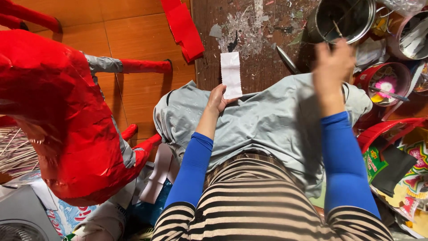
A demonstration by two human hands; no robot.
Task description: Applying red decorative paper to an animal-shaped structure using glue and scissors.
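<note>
Head view, looking straight down over my lap. My left hand (217,99) pinches the lower edge of a white paper strip (231,75) between thumb and fingers, holding it flat and upright over the wooden board (263,67) so its full length lies exposed. The strip sits just past the grey cloth (267,120) spread across my knees, which appears placed there to catch scraps and glue.

My right hand (332,67) is raised at the rim of a metal pot (345,18) and is motion-blurred. Its fingers are drawn together around a thin stick or brush handle (337,29); I cannot tell how firmly it is gripped. The pot stands within short reach on my right, next to red tubs (385,82) holding more tools.

On my left, a large red paper-covered figure (62,116) rests on the tiled floor (133,44), well apart from both hands. Red paper pieces (185,29) lie beside the board.
</note>
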